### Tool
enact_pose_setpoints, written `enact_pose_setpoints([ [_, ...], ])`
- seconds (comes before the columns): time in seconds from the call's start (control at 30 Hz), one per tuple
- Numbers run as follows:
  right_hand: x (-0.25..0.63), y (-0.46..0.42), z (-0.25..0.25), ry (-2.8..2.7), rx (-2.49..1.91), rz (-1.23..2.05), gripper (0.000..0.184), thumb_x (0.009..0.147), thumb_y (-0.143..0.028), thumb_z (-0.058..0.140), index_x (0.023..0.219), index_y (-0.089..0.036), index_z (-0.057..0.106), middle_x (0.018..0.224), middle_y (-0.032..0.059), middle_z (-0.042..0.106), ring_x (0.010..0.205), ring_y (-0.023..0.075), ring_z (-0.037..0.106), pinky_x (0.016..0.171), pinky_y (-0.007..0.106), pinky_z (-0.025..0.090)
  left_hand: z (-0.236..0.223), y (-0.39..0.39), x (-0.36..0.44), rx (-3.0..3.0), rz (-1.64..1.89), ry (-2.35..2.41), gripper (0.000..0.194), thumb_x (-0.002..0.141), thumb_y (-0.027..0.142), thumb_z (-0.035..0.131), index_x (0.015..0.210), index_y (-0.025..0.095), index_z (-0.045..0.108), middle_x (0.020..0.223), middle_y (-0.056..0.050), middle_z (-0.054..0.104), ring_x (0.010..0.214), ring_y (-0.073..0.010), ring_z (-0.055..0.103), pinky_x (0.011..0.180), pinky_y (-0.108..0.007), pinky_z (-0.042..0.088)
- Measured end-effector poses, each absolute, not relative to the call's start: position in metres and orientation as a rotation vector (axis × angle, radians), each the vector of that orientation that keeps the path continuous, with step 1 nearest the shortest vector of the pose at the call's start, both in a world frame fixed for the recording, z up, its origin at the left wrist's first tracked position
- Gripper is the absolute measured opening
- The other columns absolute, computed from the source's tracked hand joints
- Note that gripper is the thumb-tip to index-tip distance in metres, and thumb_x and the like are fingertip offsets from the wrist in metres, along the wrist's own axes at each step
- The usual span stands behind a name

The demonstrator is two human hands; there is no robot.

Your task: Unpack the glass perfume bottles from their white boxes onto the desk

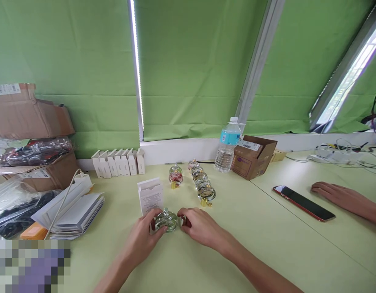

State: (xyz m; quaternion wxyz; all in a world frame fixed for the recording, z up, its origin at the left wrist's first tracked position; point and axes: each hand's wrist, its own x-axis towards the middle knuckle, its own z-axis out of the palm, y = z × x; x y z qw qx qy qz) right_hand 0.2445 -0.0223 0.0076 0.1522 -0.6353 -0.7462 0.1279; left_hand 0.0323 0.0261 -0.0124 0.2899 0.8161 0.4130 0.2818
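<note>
A round, pale green glass perfume bottle [166, 223] stands upright on the table, its silver spray top bare. My left hand [143, 235] grips it from the left, thumb in front and fingers behind. Just right of the bottle, my right hand [201, 226] pinches a small shiny piece [183, 220] that looks like a cap, partly hidden by the fingers. Behind my left hand an upright white carton [150, 195] carries printed text. Farther back are a red perfume bottle [176, 178] and a row of several clear perfume bottles [203, 185], with small gold caps [203, 202] in front.
Several slim white cartons [123, 163] line the wall. A water bottle [228, 146] and an open brown box [251, 158] stand at the back. Papers [80, 213] and stacked boxes [31, 114] crowd the left. Another person's hand [337, 195] rests beside a phone [304, 202].
</note>
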Motion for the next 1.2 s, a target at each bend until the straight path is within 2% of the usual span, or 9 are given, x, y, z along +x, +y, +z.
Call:
enact_pose_setpoints([
  [0.1,0.248,-0.026,0.015,-2.124,-1.777,0.396,0.028,0.072,-0.014,0.058,0.098,-0.022,0.065,0.073,-0.0005,0.066,0.065,0.0149,0.058,0.055,0.023,0.029,-0.012,0.029,0.029,2.188,0.766,1.130,0.029,0.082,0.035,0.058,0.110,0.026,0.058,0.076,0.001,0.061,0.068,-0.0160,0.055,0.062,-0.025,0.042],
  [0.2,0.252,-0.027,0.026,-2.016,-1.764,0.445,0.037,0.080,-0.030,0.060,0.116,-0.022,0.060,0.074,0.0007,0.066,0.068,0.0174,0.060,0.058,0.024,0.036,-0.011,0.030,0.027,2.200,0.775,1.123,0.029,0.081,0.036,0.058,0.108,0.026,0.059,0.076,0.001,0.061,0.068,-0.0159,0.055,0.062,-0.025,0.042],
  [0.27,0.251,-0.025,0.032,-1.925,-1.742,0.424,0.034,0.087,-0.038,0.052,0.115,-0.021,0.062,0.075,0.0021,0.067,0.070,0.0181,0.060,0.062,0.027,0.040,-0.011,0.029,0.028,2.200,0.783,1.108,0.027,0.081,0.036,0.059,0.107,0.025,0.060,0.076,0.002,0.062,0.067,-0.0155,0.054,0.061,-0.025,0.043],
  [0.37,0.241,-0.025,0.034,-1.841,-1.591,0.330,0.028,0.091,-0.034,0.048,0.110,-0.021,0.064,0.088,0.0040,0.067,0.082,0.0181,0.060,0.075,0.030,0.045,-0.010,0.027,0.029,2.196,0.788,1.103,0.026,0.082,0.035,0.058,0.106,0.025,0.060,0.076,0.002,0.062,0.066,-0.0148,0.054,0.061,-0.025,0.043],
  [0.47,0.225,-0.026,0.030,-1.829,-1.419,0.304,0.029,0.089,-0.031,0.053,0.116,-0.023,0.060,0.107,0.0056,0.064,0.101,0.0188,0.057,0.088,0.032,0.045,-0.010,0.025,0.031,2.195,0.788,1.100,0.027,0.082,0.034,0.057,0.107,0.025,0.059,0.079,0.001,0.063,0.067,-0.0148,0.054,0.061,-0.025,0.043],
  [0.57,0.212,-0.026,0.024,-1.827,-1.347,0.306,0.032,0.089,-0.032,0.055,0.120,-0.024,0.058,0.116,0.0060,0.060,0.111,0.0194,0.052,0.094,0.033,0.044,-0.011,0.025,0.032,2.199,0.793,1.073,0.027,0.083,0.033,0.055,0.108,0.023,0.058,0.082,-0.001,0.064,0.068,-0.0150,0.055,0.062,-0.025,0.044],
  [0.83,0.200,-0.016,0.017,-1.797,-1.294,0.248,0.011,0.088,-0.023,0.057,0.096,-0.021,0.063,0.104,0.0051,0.064,0.101,0.0190,0.056,0.088,0.033,0.047,-0.012,0.025,0.033,2.189,0.786,1.001,0.026,0.084,0.031,0.053,0.110,0.024,0.057,0.089,-0.001,0.064,0.069,-0.0147,0.054,0.063,-0.026,0.044],
  [1.2,0.202,-0.017,0.014,-1.864,-1.271,0.161,0.013,0.092,-0.021,0.051,0.100,-0.021,0.061,0.101,0.0048,0.064,0.096,0.0193,0.056,0.086,0.035,0.046,-0.015,0.026,0.035,2.182,0.791,0.951,0.028,0.086,0.031,0.051,0.113,0.024,0.056,0.087,-0.002,0.060,0.064,-0.0135,0.048,0.060,-0.025,0.042],
])
